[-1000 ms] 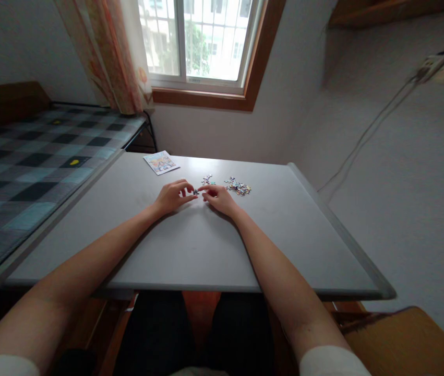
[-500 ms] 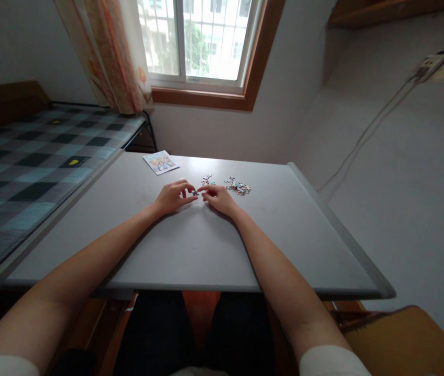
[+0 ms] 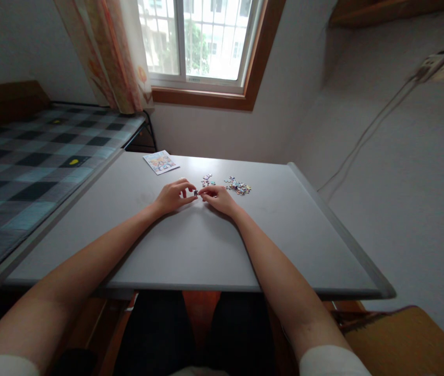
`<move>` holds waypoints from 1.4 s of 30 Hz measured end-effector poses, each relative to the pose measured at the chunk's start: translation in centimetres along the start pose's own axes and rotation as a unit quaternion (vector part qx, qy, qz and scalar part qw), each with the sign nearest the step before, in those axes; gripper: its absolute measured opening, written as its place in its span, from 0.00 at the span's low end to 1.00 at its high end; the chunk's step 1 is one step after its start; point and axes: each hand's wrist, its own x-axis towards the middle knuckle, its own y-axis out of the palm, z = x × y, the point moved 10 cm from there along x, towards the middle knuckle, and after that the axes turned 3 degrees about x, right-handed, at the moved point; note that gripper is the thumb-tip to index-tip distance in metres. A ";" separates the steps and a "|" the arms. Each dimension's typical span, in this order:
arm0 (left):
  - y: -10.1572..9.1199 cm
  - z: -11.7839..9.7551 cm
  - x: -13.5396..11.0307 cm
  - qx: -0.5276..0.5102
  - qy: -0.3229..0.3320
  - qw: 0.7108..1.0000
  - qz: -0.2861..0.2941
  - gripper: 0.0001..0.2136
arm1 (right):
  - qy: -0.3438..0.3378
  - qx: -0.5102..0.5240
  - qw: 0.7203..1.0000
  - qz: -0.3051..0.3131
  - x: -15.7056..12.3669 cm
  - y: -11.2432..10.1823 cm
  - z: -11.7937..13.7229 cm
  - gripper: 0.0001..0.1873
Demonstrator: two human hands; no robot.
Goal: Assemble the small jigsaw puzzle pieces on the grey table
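Note:
My left hand (image 3: pixel 175 196) pinches a small dark jigsaw puzzle piece (image 3: pixel 195 193) between thumb and fingertips, just above the table (image 3: pixel 190 250). Close on its right, my right hand (image 3: pixel 218 198) has thumb and index finger drawn together at the piece's edge. Whether the right fingers grip that piece or another small one is too fine to make out. Behind the hands lies a small group of puzzle pieces (image 3: pixel 207 180), partly covered by the right hand. A larger loose pile of puzzle pieces (image 3: pixel 239 187) spreads to its right.
A printed picture card (image 3: pixel 161 162) lies at the table's far left. Beyond the left edge stands a bed with a checked cover (image 3: pixel 49 162). The window (image 3: pixel 198 42) and curtain (image 3: pixel 108 57) are behind the table, and a wooden chair (image 3: pixel 405 339) is at lower right.
The right thumb and index finger have closed together beside the piece, and the piece has turned slightly between the fingertips. The arms and the loose piles have stayed put.

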 end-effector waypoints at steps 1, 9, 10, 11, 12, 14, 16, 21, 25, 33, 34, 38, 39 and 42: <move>0.0 -0.1 0.0 -0.001 0.000 1.000 0.001 0.11 | -0.003 -0.001 1.000 0.001 0.0 0.0 0.1 0.11; -0.1 -0.4 0.1 -0.015 0.004 1.000 0.001 0.10 | -0.004 -0.010 1.000 0.005 0.0 0.0 0.1 0.12; -0.1 -0.4 0.1 -0.017 0.006 1.000 0.001 0.10 | -0.001 -0.010 1.000 0.005 0.0 0.0 0.1 0.12; -0.1 -0.5 0.1 -0.019 0.009 1.000 0.000 0.10 | 0.003 -0.009 1.000 0.004 0.0 0.0 0.1 0.12; -0.2 -0.6 0.1 -0.022 0.013 1.000 0.000 0.11 | 0.007 -0.006 1.000 0.004 -0.1 0.0 0.1 0.13; -0.2 -0.8 0.1 -0.026 0.017 1.000 -0.002 0.11 | 0.013 -0.001 1.000 0.007 -0.1 0.0 0.1 0.14; -0.3 -0.9 0.0 -0.032 0.020 0.999 -0.005 0.12 | 0.014 0.001 1.000 0.012 -0.1 0.1 0.1 0.14; -0.5 -1.3 0.1 -0.042 0.030 0.999 -0.001 0.13 | 0.014 0.008 1.000 0.009 0.0 0.2 -0.1 0.15; -0.6 -1.5 0.2 -0.053 0.028 0.998 0.003 0.13 | 0.013 0.013 1.000 0.019 0.0 0.4 -0.2 0.16; -0.3 -1.4 0.0 -0.053 0.021 0.998 0.008 0.13 | 0.016 0.017 1.000 0.019 0.0 0.5 -0.1 0.16; -0.3 -1.4 0.0 -0.052 0.022 0.998 0.009 0.13 | 0.017 0.019 0.999 0.019 0.0 0.5 -0.1 0.15; -0.4 -1.4 0.0 -0.046 0.027 0.999 0.005 0.14 | 0.013 0.023 0.999 0.017 0.0 0.5 -0.2 0.14; -0.3 -1.4 -0.1 -0.044 0.029 0.999 0.003 0.14 | 0.011 0.025 1.000 0.016 0.0 0.4 -0.2 0.14; -0.3 -1.3 -0.1 -0.036 0.032 0.999 0.002 0.15 | 0.007 0.025 1.000 0.011 0.1 0.4 -0.3 0.13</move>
